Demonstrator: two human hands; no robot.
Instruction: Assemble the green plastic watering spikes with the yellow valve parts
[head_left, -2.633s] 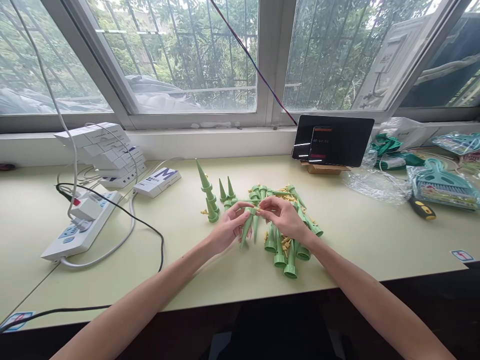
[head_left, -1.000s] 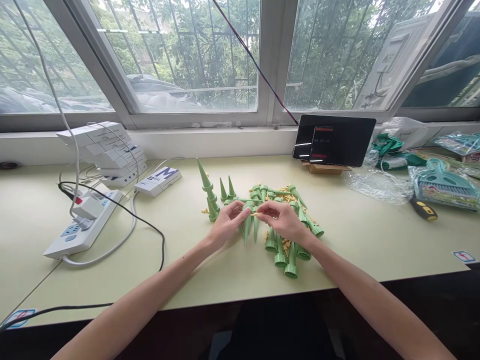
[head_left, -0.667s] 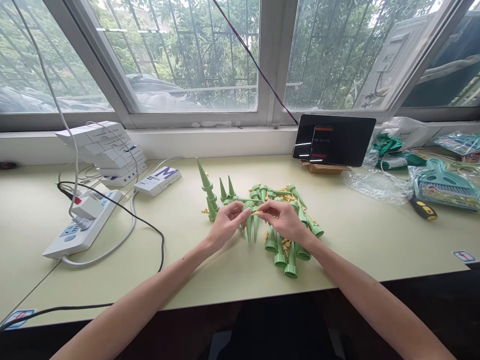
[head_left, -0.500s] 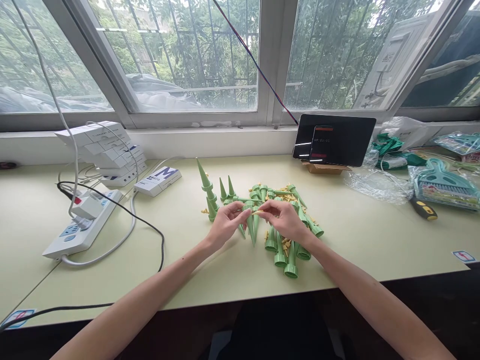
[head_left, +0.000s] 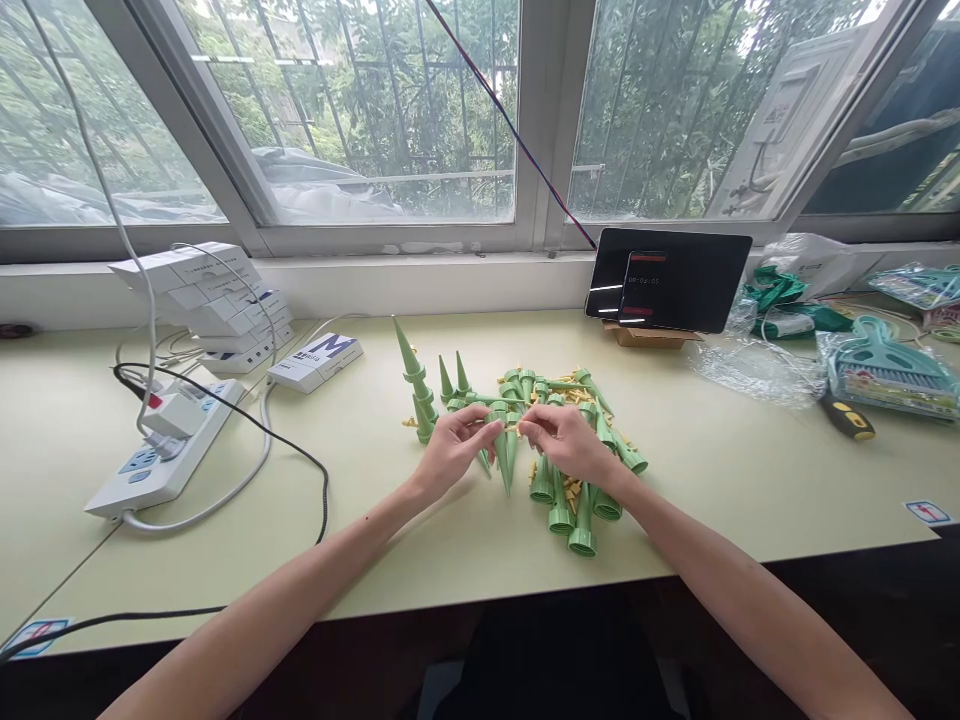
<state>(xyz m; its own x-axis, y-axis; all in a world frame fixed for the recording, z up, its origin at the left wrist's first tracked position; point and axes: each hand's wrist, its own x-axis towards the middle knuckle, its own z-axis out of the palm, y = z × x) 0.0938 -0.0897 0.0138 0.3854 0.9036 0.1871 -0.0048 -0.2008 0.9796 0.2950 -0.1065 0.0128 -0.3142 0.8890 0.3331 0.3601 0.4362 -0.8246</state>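
Observation:
Above the green plant watering spikes, my left hand (head_left: 456, 452) and my right hand (head_left: 564, 438) face each other with thumbs and fingers pinched. A small yellow plastic piece (head_left: 512, 428) spans the narrow gap between their fingertips; both pinch it, and its ends are hidden. Just below and behind the fingertips, a green spike (head_left: 509, 465) points toward the front edge. Under and around my right hand lies a pile of green spikes (head_left: 561, 512) mixed with small yellow pieces (head_left: 572, 494). Left of my left hand stands a tall stack of green spikes (head_left: 415, 378).
A power strip (head_left: 169, 450) with cables and a stack of white boxes (head_left: 225, 305) are at left, near a single white box (head_left: 316, 362). Behind the pile stands a dark tablet (head_left: 671, 280). At right are a yellow-black handle (head_left: 849, 418) and a bagged dustpan set (head_left: 889, 370).
My right hand's fingertips have shifted slightly right and turned a little at the yellow piece. My left hand stays in place, and the pile looks the same.

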